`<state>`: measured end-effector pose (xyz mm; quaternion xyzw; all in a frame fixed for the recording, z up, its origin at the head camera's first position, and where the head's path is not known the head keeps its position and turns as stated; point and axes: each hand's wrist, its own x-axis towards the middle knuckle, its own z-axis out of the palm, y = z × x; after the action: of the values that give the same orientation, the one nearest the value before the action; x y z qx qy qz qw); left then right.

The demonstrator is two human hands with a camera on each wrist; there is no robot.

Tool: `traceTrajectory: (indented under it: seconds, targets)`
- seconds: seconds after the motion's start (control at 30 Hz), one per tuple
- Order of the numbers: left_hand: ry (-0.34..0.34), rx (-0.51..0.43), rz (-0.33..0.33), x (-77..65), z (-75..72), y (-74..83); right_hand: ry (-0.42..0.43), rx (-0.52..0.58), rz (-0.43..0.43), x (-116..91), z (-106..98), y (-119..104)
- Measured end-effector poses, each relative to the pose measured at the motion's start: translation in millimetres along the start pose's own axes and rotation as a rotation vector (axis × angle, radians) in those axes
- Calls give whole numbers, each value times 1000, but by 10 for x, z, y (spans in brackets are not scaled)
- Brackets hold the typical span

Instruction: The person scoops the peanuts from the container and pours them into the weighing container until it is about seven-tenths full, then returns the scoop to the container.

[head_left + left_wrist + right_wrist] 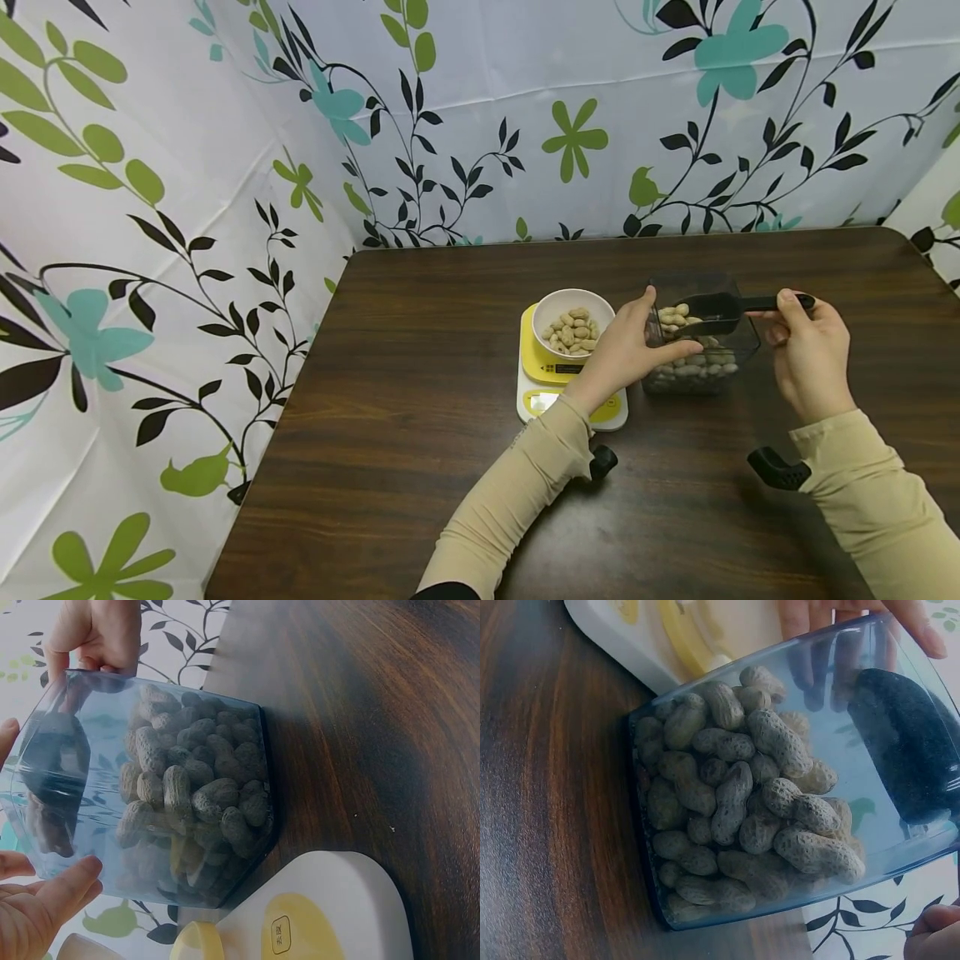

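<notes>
A clear plastic container (738, 346) holds unshelled peanuts (739, 787) in its lower part. My left hand (626, 346) grips its left side, with the thumb along the near rim and the fingers on the outer wall. My right hand (813, 354) pinches the handle of a black scoop (716, 312) between thumb and fingers. The scoop lies level at the container's mouth, above the heap, and some light peanuts show at its left end. Left of the container, a white bowl (553, 298) with peanuts stands on a yellow and white kitchen scale (528, 358), partly hidden by my left hand.
Everything stands on a dark wooden table (420, 375). A white curtain (480, 75) with leaf and flower prints hangs behind and to the left. Black wrist mounts (780, 469) stick out beneath both sleeves.
</notes>
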<state>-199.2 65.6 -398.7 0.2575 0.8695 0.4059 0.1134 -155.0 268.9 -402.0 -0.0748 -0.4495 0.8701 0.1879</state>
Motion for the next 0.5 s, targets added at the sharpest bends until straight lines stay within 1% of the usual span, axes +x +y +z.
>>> traceTrajectory:
  seconds: [0.17,0.3,0.5]
  targets:
    - [-5,-2,0,-1,-4,-3,0,65,34,-1,-29,-4]
    - [-3,-6,-1,-2,-4,-6,2,108,45,1,-35,-2]
    - [-3,-15,-1,-11,-5,-6,34,154,87,-11,-55,-8]
